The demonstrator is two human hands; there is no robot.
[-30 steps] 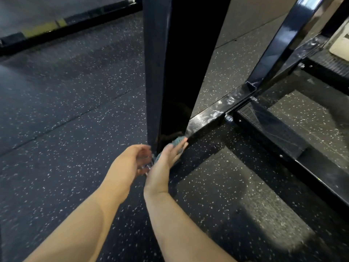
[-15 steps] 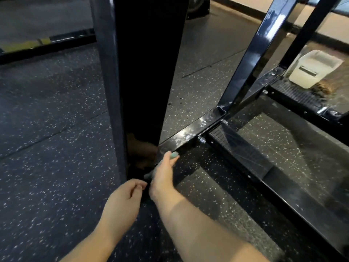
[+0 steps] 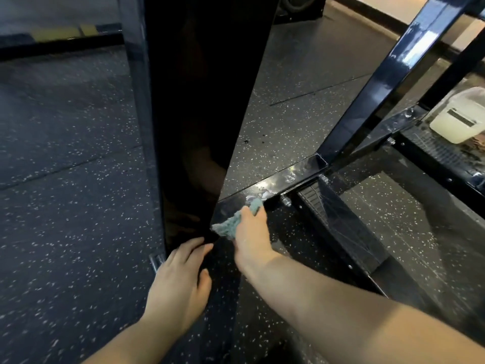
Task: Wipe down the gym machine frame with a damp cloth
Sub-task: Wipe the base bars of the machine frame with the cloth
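Down at floor level, the right hand [image 3: 250,240] grips a bunched teal cloth [image 3: 231,224] between thumb and fingers, pressing it on the glossy black base rail [image 3: 283,179] right where it meets the foot of the broad upright post [image 3: 207,101]. The cloth lies lengthwise along the rail, which runs up and to the right toward a slanted brace [image 3: 388,82]. The left hand [image 3: 178,282] rests with fingers nearly straight against the post's bottom edge, holding nothing. A white container [image 3: 459,119] sits well off to the right
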